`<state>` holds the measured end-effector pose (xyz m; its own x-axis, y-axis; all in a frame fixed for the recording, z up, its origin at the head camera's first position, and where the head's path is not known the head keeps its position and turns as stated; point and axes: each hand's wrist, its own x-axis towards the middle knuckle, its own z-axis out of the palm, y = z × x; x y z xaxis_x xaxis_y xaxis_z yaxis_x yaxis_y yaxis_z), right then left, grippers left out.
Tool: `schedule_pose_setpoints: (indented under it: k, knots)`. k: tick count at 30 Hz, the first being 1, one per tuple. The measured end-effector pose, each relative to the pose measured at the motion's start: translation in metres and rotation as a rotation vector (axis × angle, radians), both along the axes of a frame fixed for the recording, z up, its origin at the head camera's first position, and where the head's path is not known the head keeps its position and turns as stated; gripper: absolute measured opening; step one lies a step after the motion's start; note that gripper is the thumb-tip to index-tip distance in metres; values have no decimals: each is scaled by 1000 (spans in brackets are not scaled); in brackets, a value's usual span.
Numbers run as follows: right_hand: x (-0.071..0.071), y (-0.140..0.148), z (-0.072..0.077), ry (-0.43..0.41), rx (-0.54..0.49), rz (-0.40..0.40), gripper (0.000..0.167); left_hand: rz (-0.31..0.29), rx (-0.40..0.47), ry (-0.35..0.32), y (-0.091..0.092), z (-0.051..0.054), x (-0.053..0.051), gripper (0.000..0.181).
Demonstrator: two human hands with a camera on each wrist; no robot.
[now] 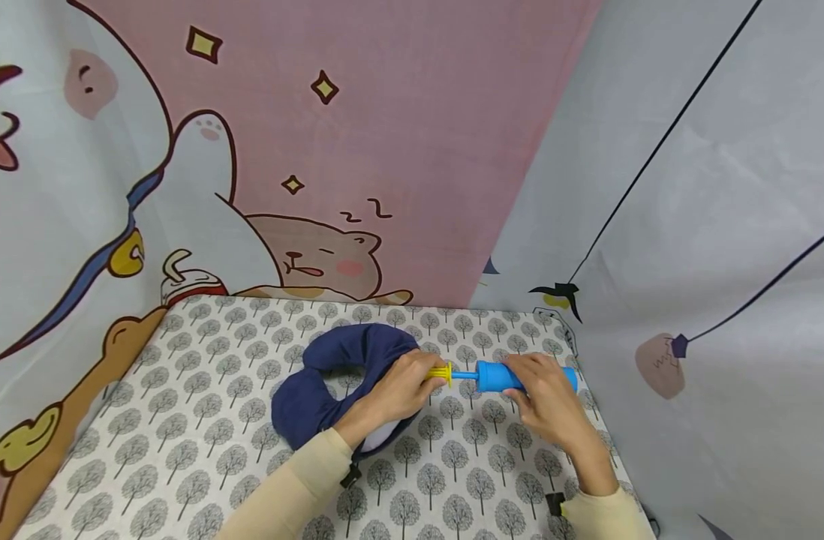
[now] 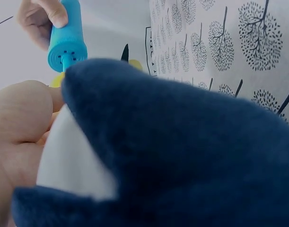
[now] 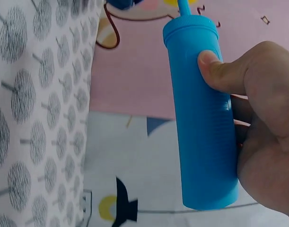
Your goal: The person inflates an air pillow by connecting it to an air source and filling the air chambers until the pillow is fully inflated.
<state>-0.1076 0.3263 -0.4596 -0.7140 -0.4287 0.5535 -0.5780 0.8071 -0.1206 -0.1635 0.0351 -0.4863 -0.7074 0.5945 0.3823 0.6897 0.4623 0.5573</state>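
Observation:
A blue hand pump (image 1: pixel 494 376) with a yellow end piece (image 1: pixel 442 373) is held level above the table. The right hand (image 1: pixel 548 397) grips its blue barrel (image 3: pixel 201 113), thumb on the near side. The left hand (image 1: pixel 400 386) has its fingers curled round the yellow end, with a length of blue rod showing between the two parts. Beside and under the left hand is a navy U-shaped neck pillow (image 1: pixel 304 405). White material (image 2: pixel 73 161) shows through an opening in the pillow, close to the left hand (image 2: pixel 21 123); the left fingertips are hidden in that view.
The table is covered by a white cloth with grey trees (image 1: pixel 223 420). Behind it hangs a pink curtain (image 1: pixel 412 150) with cartoon animals, and a pale curtain (image 1: pixel 723 300) stands at the right. A black band (image 1: pixel 350 475) is on the left wrist.

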Motion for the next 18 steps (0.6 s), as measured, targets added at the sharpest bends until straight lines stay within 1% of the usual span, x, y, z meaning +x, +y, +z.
schedule_pose_setpoints:
  k: [6, 10, 14, 18]
  knots:
    - [-4, -23, -7, 28, 9, 7, 51, 7, -16, -1, 1, -1, 0, 16]
    - [-5, -33, -9, 27, 18, 3, 50, 3, -22, -6, 1, -1, 2, 17]
    - [-3, -34, -9, -15, 6, -9, 50, 1, -25, 3, 0, 0, 4, 17]
    - [-1, -20, -6, -76, -5, -11, 50, -3, -24, 9, -1, 1, 4, 17]
